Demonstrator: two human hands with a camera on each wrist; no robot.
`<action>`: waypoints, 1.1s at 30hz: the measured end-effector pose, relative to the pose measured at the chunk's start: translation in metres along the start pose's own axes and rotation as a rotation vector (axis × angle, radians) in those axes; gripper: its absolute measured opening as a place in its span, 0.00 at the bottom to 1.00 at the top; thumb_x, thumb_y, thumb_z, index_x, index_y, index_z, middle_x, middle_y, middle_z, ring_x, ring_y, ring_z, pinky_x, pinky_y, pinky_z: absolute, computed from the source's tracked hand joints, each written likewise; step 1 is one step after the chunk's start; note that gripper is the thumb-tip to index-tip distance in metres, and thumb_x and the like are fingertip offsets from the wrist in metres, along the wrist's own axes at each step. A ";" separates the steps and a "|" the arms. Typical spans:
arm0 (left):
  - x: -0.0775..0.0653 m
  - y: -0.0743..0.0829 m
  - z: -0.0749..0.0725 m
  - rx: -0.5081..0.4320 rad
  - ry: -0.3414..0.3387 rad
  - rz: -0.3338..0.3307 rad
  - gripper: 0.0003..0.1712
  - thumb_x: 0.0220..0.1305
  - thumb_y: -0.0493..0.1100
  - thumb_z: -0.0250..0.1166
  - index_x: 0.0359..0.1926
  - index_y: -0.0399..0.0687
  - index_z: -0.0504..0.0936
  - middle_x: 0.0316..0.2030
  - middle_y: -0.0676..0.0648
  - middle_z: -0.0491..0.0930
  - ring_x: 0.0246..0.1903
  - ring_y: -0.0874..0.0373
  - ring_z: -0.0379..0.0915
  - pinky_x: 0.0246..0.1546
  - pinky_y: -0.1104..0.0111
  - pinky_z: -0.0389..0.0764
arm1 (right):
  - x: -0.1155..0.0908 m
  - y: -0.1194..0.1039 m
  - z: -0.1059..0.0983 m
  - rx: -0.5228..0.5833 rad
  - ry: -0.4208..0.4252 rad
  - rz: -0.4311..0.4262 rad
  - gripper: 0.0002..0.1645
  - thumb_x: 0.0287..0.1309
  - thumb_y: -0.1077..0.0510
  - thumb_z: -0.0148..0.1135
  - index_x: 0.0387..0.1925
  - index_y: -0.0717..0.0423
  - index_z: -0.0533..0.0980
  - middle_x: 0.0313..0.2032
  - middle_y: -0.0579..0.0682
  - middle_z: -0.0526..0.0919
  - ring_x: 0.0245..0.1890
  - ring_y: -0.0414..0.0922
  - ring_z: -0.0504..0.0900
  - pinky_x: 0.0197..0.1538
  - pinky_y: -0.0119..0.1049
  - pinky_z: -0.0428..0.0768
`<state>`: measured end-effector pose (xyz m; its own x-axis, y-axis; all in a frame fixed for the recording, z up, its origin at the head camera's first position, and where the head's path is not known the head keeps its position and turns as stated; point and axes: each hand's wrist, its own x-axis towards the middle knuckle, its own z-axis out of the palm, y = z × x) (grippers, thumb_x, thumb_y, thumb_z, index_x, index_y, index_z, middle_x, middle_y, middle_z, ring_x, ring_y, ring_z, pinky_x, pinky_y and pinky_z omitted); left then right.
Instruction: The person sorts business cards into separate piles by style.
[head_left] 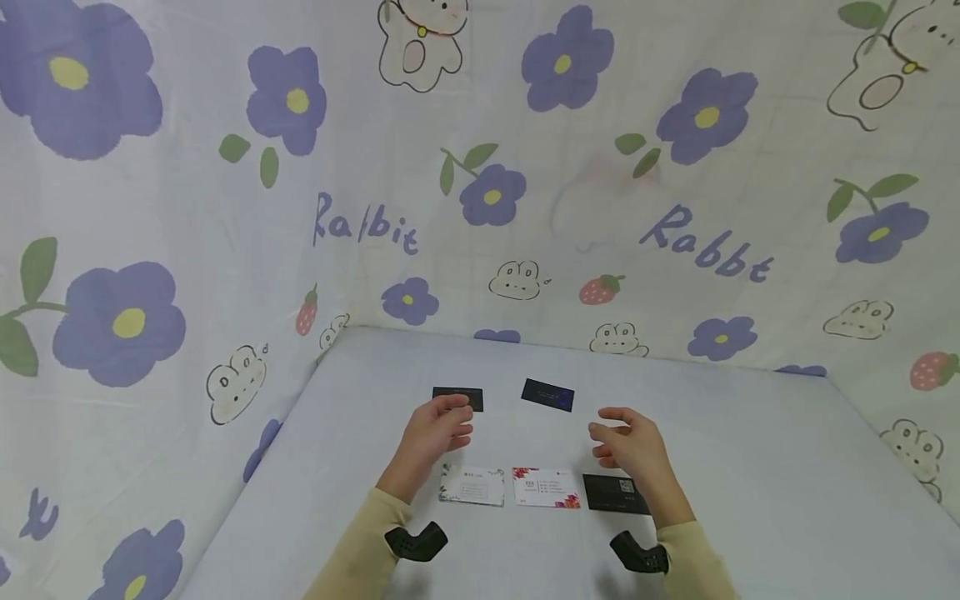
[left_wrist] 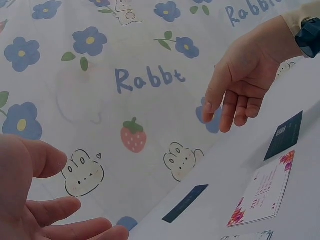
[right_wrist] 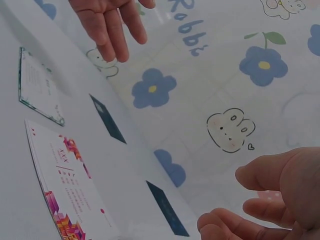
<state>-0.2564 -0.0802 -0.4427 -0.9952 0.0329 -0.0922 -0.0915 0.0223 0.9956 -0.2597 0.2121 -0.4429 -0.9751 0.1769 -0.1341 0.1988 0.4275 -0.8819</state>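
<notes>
My left hand (head_left: pixel 437 433) hovers over the table's left part with loosely bent fingers and nothing in them; in the head view it partly covers a dark card (head_left: pixel 474 401) in the back row. My right hand (head_left: pixel 632 443), also holding nothing, hangs in the air and hides the right end of a black card with a QR code (head_left: pixel 609 493). Left of that card lie a white card with red and orange corners (head_left: pixel 546 488) and a white card with a leafy border (head_left: pixel 472 486). Another dark card (head_left: pixel 548 395) lies tilted at the back, between the hands.
The cards lie in two rows on a white table (head_left: pixel 757 467). A hanging cloth (head_left: pixel 570 200) printed with flowers and rabbits encloses its back and sides. Each wrist carries a black strap-on device, one on the left (head_left: pixel 416 542), one on the right (head_left: pixel 639 553).
</notes>
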 end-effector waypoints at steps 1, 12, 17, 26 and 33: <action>0.000 0.000 0.000 -0.001 -0.001 0.001 0.23 0.73 0.44 0.60 0.62 0.35 0.76 0.57 0.34 0.81 0.48 0.49 0.84 0.51 0.60 0.87 | 0.000 0.000 0.000 0.006 -0.003 -0.001 0.29 0.69 0.55 0.62 0.65 0.64 0.70 0.50 0.68 0.85 0.31 0.49 0.88 0.34 0.33 0.87; -0.001 0.000 -0.001 -0.009 -0.012 0.005 0.21 0.74 0.43 0.60 0.62 0.36 0.76 0.57 0.34 0.80 0.50 0.47 0.83 0.52 0.60 0.86 | -0.002 -0.002 -0.003 0.017 -0.010 0.007 0.28 0.69 0.56 0.61 0.66 0.64 0.70 0.49 0.68 0.85 0.30 0.48 0.87 0.33 0.32 0.86; -0.003 0.002 -0.002 -0.014 -0.016 0.010 0.22 0.74 0.43 0.60 0.62 0.36 0.76 0.57 0.33 0.79 0.49 0.49 0.84 0.53 0.59 0.86 | -0.002 -0.001 -0.002 0.027 -0.015 0.007 0.28 0.69 0.56 0.61 0.66 0.64 0.70 0.49 0.68 0.85 0.30 0.48 0.87 0.33 0.32 0.86; -0.001 0.000 -0.003 -0.011 -0.018 0.016 0.22 0.74 0.44 0.60 0.63 0.37 0.76 0.57 0.34 0.80 0.50 0.48 0.84 0.53 0.60 0.86 | 0.000 0.000 -0.001 0.025 -0.032 -0.005 0.29 0.69 0.55 0.62 0.66 0.64 0.69 0.49 0.67 0.85 0.29 0.47 0.87 0.33 0.33 0.86; 0.009 -0.003 -0.010 -0.014 0.038 -0.011 0.22 0.73 0.43 0.60 0.63 0.36 0.76 0.58 0.33 0.80 0.55 0.39 0.82 0.51 0.61 0.87 | 0.004 0.001 0.008 0.052 -0.046 0.013 0.29 0.69 0.54 0.62 0.66 0.62 0.70 0.49 0.66 0.86 0.30 0.47 0.87 0.34 0.33 0.86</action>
<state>-0.2656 -0.0902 -0.4465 -0.9947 -0.0056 -0.1031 -0.1031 0.0083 0.9946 -0.2641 0.2063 -0.4477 -0.9762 0.1408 -0.1650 0.2071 0.3789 -0.9020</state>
